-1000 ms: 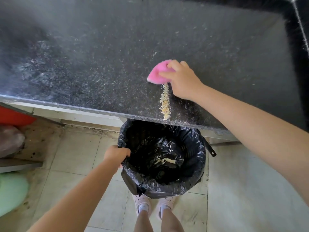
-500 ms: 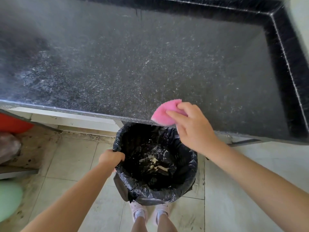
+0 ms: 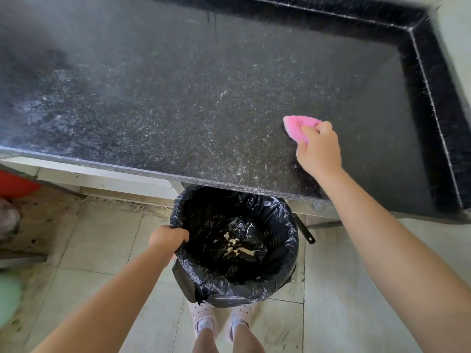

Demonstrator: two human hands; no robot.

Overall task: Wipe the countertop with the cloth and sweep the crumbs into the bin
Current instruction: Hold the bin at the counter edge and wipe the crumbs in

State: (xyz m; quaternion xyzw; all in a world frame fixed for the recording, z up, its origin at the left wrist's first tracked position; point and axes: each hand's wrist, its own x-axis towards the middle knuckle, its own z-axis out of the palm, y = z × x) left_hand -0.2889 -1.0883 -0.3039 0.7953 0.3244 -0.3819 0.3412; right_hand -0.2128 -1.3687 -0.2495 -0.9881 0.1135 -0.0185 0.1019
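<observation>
My right hand (image 3: 319,151) grips a pink cloth (image 3: 297,125) and presses it on the dark speckled countertop (image 3: 178,98), right of centre and a little back from the front edge. Below the edge stands a bin (image 3: 280,271) lined with a black bag. My left hand (image 3: 167,236) holds the bin's left rim. Pale crumbs (image 3: 238,247) lie at the bottom of the bag. The counter shows faint dusty smears but no crumb pile.
A raised black rim (image 3: 433,80) borders the counter at the back and right. A red object (image 3: 15,184) and a green object (image 3: 9,299) sit at the left on the tiled floor. My feet (image 3: 221,319) stand just behind the bin.
The crumb line was swept off the front edge into the bin. My right hand then carried the cloth from the edge back onto the counter, further right. The left hand stayed on the bin.
</observation>
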